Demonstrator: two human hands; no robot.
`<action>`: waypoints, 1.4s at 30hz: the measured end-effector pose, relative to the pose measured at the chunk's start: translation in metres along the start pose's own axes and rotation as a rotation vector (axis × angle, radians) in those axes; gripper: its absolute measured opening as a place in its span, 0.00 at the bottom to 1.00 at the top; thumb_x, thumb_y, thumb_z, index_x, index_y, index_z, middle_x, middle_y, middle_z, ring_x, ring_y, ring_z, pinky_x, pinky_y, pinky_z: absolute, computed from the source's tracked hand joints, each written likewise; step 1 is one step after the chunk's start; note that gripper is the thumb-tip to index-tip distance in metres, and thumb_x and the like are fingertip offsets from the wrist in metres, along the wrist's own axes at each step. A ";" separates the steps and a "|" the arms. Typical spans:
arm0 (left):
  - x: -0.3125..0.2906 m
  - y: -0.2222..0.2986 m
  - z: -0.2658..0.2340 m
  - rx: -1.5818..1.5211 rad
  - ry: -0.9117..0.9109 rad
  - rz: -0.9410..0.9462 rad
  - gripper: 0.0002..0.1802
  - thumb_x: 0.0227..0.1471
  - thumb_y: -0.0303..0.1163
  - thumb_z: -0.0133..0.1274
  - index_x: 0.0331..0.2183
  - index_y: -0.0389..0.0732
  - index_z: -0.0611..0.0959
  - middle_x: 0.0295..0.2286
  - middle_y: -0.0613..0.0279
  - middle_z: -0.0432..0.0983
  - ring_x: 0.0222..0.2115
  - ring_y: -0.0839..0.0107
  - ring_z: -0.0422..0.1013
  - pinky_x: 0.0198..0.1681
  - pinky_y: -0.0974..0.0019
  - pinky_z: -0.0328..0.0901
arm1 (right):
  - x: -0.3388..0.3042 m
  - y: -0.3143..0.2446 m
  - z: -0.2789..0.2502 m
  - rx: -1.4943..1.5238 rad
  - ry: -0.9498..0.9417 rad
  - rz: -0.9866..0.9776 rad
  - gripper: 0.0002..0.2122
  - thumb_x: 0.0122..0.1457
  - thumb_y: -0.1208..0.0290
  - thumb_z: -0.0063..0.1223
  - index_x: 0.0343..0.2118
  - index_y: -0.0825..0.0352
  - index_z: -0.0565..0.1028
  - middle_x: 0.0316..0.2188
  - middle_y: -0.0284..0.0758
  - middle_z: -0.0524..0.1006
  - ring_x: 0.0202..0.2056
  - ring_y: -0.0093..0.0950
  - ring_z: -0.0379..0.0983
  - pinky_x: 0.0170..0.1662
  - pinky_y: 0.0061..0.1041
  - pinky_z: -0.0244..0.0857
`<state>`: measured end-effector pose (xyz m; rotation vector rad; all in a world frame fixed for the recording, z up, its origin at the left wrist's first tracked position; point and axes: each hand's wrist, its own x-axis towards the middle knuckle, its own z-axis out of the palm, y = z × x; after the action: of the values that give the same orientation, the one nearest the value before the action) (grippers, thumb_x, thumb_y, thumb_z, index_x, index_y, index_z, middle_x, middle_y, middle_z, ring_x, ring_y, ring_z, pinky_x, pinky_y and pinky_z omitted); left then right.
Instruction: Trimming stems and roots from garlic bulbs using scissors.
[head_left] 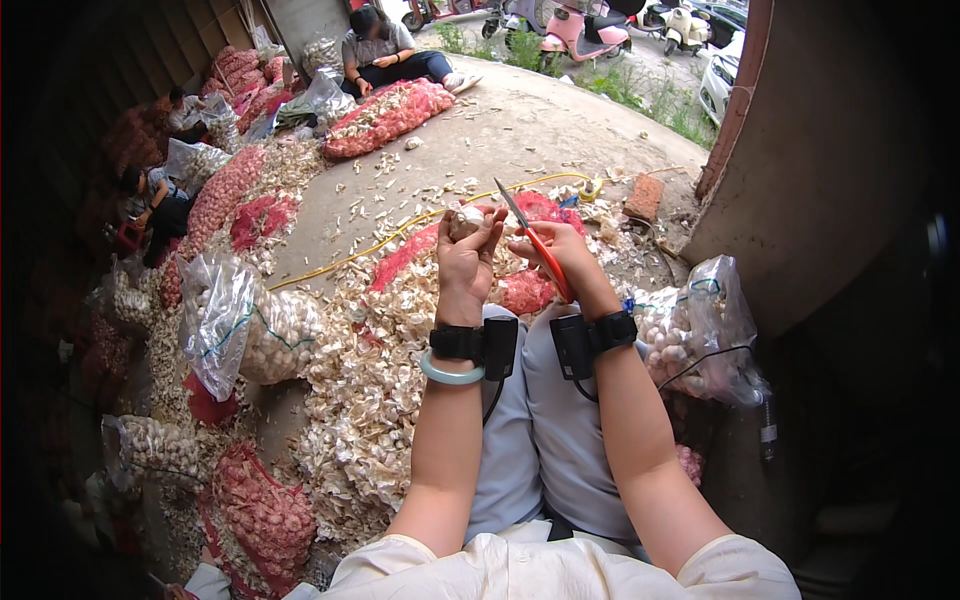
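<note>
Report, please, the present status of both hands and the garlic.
Left hand holding garlic bulb. Right hand gripping orange-handled scissors, blades pointing away from body. No obstruction visible between hands; loose skins heaped at left.

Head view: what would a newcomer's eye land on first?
Probably the orange-handled scissors near the centre, in the right hand, blades pointing up and left beside the garlic in the left hand. Next, the wide heap of pale peel spread below and left of the hands. Then the pink scooter at the top, right of centre.
</note>
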<state>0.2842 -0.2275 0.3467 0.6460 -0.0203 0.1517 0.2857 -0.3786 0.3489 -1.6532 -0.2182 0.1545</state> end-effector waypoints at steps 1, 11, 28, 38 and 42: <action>0.002 0.000 -0.001 -0.006 0.005 -0.005 0.23 0.46 0.13 0.49 0.43 0.43 0.67 0.35 0.51 0.73 0.36 0.56 0.73 0.36 0.69 0.73 | 0.000 -0.001 0.001 0.005 -0.001 -0.008 0.19 0.43 0.60 0.65 0.33 0.69 0.76 0.18 0.29 0.72 0.20 0.15 0.67 0.21 0.17 0.61; 0.004 -0.001 -0.004 0.096 0.049 0.020 0.24 0.44 0.13 0.50 0.44 0.42 0.68 0.34 0.54 0.73 0.30 0.61 0.74 0.30 0.71 0.73 | -0.001 -0.003 0.001 -0.001 -0.001 0.026 0.19 0.43 0.61 0.65 0.34 0.70 0.75 0.20 0.30 0.73 0.22 0.15 0.67 0.23 0.17 0.62; -0.008 0.007 0.011 0.113 -0.060 -0.034 0.17 0.51 0.26 0.48 0.44 0.36 0.68 0.41 0.50 0.70 0.32 0.64 0.72 0.33 0.68 0.70 | 0.003 0.003 -0.002 -0.031 -0.019 -0.015 0.19 0.43 0.59 0.64 0.32 0.70 0.76 0.19 0.29 0.72 0.22 0.16 0.67 0.25 0.19 0.62; -0.002 0.005 -0.002 -0.065 -0.078 -0.097 0.17 0.58 0.37 0.39 0.43 0.37 0.70 0.35 0.52 0.72 0.29 0.64 0.70 0.30 0.68 0.68 | 0.003 0.005 -0.001 0.036 -0.020 0.015 0.18 0.43 0.60 0.64 0.30 0.69 0.75 0.18 0.28 0.71 0.21 0.14 0.66 0.22 0.17 0.60; 0.003 0.003 -0.008 -0.076 -0.019 -0.096 0.14 0.57 0.34 0.38 0.42 0.40 0.72 0.32 0.55 0.71 0.30 0.63 0.68 0.33 0.63 0.63 | 0.002 0.003 0.001 0.038 -0.022 -0.009 0.18 0.43 0.61 0.65 0.32 0.70 0.75 0.19 0.29 0.72 0.21 0.15 0.67 0.22 0.16 0.61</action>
<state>0.2864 -0.2201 0.3418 0.5717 -0.0133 0.0523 0.2879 -0.3775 0.3455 -1.6132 -0.2384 0.1694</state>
